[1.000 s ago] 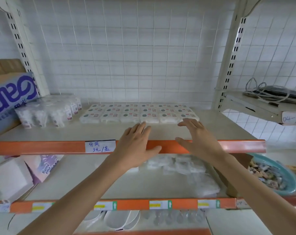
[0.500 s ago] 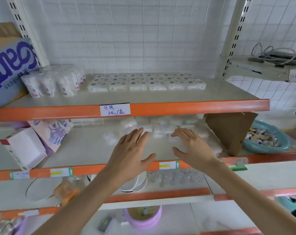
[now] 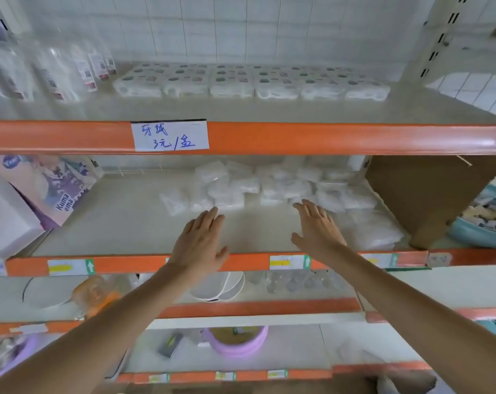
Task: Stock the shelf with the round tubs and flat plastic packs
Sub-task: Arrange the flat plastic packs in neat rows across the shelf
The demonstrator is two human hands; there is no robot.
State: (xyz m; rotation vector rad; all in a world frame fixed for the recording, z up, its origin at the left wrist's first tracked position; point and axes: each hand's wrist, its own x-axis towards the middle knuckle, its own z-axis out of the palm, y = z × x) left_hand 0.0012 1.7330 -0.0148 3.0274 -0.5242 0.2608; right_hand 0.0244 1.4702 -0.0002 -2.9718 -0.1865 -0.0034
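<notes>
Your left grip [image 3: 199,243] and right grip [image 3: 319,230] reach over the beige middle shelf [image 3: 121,223], fingers straight and spread, holding nothing. The clear flat plastic packs [image 3: 269,184] lie heaped towards the shelf's back, right at your fingertips; whether you touch them is unclear. The white round tubs [image 3: 249,83] stand in rows on the shelf above.

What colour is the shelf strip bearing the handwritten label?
The front strip is orange, clearest in the head view; the handwritten label is white with blue writing.
</notes>
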